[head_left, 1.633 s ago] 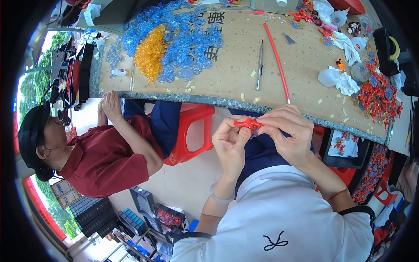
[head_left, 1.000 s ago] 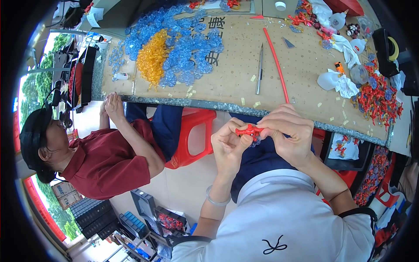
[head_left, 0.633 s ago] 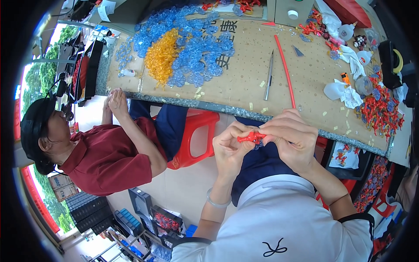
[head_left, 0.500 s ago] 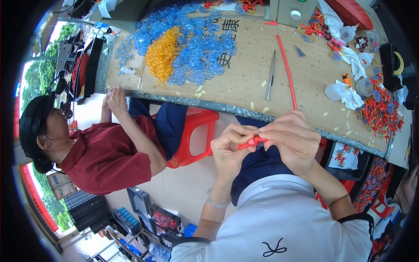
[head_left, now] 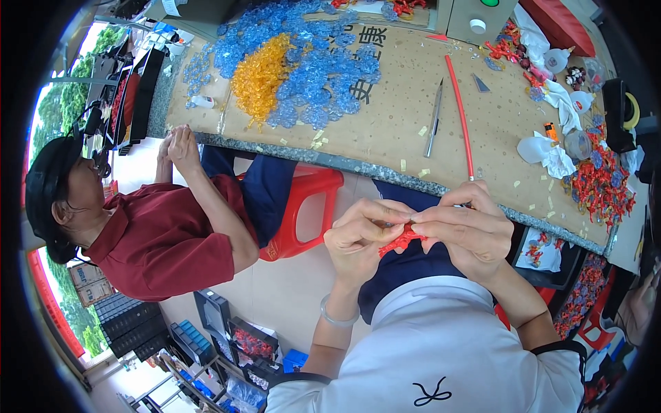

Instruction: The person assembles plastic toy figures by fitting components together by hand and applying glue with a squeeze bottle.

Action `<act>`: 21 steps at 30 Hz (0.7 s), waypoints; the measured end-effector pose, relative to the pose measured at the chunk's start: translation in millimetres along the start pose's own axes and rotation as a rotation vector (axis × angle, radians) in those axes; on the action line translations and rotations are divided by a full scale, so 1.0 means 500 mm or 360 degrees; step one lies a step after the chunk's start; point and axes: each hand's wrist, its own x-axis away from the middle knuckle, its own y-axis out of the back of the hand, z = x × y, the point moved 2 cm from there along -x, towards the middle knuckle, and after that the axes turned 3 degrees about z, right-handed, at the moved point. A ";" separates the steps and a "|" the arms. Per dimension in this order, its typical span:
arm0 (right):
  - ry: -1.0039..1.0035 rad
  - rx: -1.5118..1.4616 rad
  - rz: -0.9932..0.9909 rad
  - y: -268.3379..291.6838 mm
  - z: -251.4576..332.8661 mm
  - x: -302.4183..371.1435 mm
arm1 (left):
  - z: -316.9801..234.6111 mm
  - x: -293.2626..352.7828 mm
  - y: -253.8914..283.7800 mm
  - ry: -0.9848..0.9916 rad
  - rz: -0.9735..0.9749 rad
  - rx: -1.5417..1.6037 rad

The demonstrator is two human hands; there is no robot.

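Left hand [head_left: 358, 239] and right hand [head_left: 471, 233] pinch a red piece [head_left: 401, 242] between fingertips, seemingly mid-adjustment, the next move calling for steady pressure

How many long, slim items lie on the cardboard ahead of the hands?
2: a silver pen-like tool and a red rod to its right, its lower end by the right hand. Others may be hidden.
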 end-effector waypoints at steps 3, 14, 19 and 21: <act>0.0040 0.0028 0.0043 0.005 0.007 -0.007 | -0.006 -0.003 -0.001 -0.0038 0.0018 0.0004; 0.0028 0.0049 0.0103 0.006 0.017 -0.013 | -0.020 0.001 -0.005 0.0009 0.0021 0.0063; -0.0066 0.0024 0.0040 -0.010 0.009 -0.019 | 0.007 0.017 0.003 0.0229 -0.0061 0.0355; -0.0108 0.0009 0.0051 -0.017 0.004 -0.016 | 0.013 0.024 0.005 0.0304 -0.0107 0.0411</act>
